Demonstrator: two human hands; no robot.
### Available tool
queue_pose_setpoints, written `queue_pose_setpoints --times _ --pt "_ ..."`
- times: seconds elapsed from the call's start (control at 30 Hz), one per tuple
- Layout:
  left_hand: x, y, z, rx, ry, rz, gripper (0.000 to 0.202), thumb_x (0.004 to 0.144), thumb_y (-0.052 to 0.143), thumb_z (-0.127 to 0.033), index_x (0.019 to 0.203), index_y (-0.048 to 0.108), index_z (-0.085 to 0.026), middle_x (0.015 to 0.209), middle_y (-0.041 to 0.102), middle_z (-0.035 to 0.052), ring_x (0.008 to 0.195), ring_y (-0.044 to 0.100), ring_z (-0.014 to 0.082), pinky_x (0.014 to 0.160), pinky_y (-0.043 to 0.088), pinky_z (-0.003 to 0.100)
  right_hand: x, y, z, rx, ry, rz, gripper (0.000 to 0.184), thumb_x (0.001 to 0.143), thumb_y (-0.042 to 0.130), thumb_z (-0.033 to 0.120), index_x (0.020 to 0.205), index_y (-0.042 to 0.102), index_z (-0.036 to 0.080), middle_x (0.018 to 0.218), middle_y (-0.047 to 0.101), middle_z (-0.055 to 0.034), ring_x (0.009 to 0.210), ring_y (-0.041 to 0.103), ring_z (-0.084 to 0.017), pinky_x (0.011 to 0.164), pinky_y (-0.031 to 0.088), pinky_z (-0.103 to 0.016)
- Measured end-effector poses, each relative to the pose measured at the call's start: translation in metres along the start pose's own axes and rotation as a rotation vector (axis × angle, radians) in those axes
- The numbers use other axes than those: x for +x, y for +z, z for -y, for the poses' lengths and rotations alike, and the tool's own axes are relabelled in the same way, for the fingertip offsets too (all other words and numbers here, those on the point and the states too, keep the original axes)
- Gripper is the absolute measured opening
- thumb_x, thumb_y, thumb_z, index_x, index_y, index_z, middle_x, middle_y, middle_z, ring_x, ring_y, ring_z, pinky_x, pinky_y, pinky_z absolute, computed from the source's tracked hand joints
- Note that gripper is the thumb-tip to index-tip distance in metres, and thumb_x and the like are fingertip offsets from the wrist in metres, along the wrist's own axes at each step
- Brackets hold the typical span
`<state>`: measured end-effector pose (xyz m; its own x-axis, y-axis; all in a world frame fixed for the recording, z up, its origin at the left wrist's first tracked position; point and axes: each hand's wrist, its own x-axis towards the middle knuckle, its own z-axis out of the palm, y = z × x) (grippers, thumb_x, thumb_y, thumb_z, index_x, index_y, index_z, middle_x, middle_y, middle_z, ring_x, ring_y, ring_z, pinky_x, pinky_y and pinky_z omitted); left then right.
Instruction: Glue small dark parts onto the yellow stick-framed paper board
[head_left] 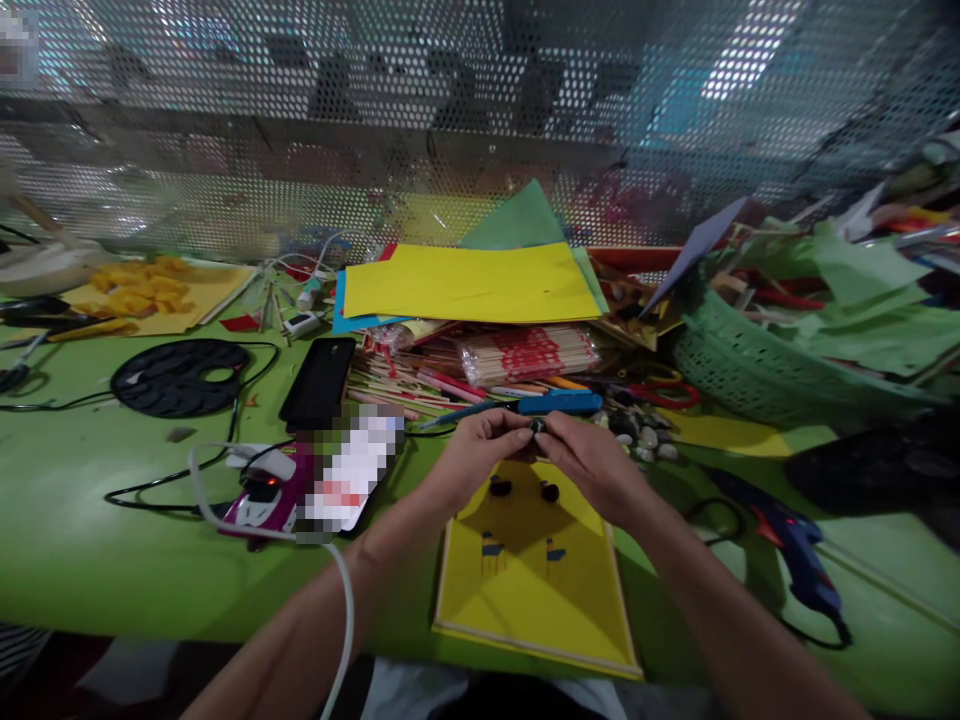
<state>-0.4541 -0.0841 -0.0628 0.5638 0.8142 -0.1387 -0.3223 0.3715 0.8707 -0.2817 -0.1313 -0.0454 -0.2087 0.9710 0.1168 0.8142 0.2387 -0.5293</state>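
My left hand (474,455) and my right hand (592,462) meet above the far end of a yellow craft board (536,575). Both pinch a small dark pebble (538,426) between their fingertips. Two dark pebbles (500,487) are stuck on the board just below the hands, and two small blue-and-yellow figures (491,553) sit lower on it. The board lies flat at the near edge of the green table (90,540).
Loose pebbles (637,430) lie right of the hands, with a blue glue gun (799,555) further right. Yellow paper sheets (472,282), a pack of sticks (529,355), a black phone (319,382), a black round mat (180,377), cables and a green basket (757,360) crowd the table.
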Motion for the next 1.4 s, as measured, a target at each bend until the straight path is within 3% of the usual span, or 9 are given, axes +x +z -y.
queue_pose_setpoints --times 0.37,0.63,1.07,1.4 --pt "0.001 -0.003 -0.002 0.128 0.037 0.046 0.035 0.066 0.081 -0.037 0.085 0.070 -0.010 0.075 0.070 0.0045 0.063 0.062 0.0114 0.067 0.051 0.025 0.000 -0.001 -0.003 -0.008 -0.023 0.052 0.031 0.098 0.032 0.037 0.073 0.042 0.022 0.067 0.051 0.0002 0.063 0.046 -0.016 0.059 0.028 -0.028" --pt "0.000 -0.002 -0.006 0.022 -0.048 0.061 0.036 0.064 0.083 -0.035 0.084 0.069 -0.009 0.074 0.069 0.0038 0.061 0.062 0.0095 0.065 0.050 0.022 -0.001 -0.002 -0.001 0.088 -0.030 0.018 0.031 0.099 0.031 0.036 0.074 0.042 0.022 0.067 0.050 0.0018 0.063 0.045 -0.015 0.060 0.030 -0.027" --pt "0.001 -0.002 0.000 0.107 0.039 0.064 0.032 0.068 0.079 -0.035 0.085 0.068 -0.010 0.075 0.069 0.0032 0.064 0.062 0.0110 0.067 0.050 0.025 -0.001 0.004 -0.007 0.037 0.007 0.005 0.032 0.098 0.033 0.036 0.070 0.039 0.022 0.064 0.047 0.0023 0.060 0.042 -0.014 0.058 0.027 -0.028" --pt "0.000 -0.001 0.000 0.079 0.035 0.046 0.033 0.068 0.080 -0.035 0.086 0.068 -0.011 0.076 0.069 0.0036 0.065 0.060 0.0101 0.068 0.049 0.024 -0.002 0.006 -0.010 0.558 0.070 0.004 0.035 0.099 0.035 0.038 0.071 0.047 0.021 0.066 0.048 0.0021 0.063 0.045 -0.014 0.060 0.033 -0.028"
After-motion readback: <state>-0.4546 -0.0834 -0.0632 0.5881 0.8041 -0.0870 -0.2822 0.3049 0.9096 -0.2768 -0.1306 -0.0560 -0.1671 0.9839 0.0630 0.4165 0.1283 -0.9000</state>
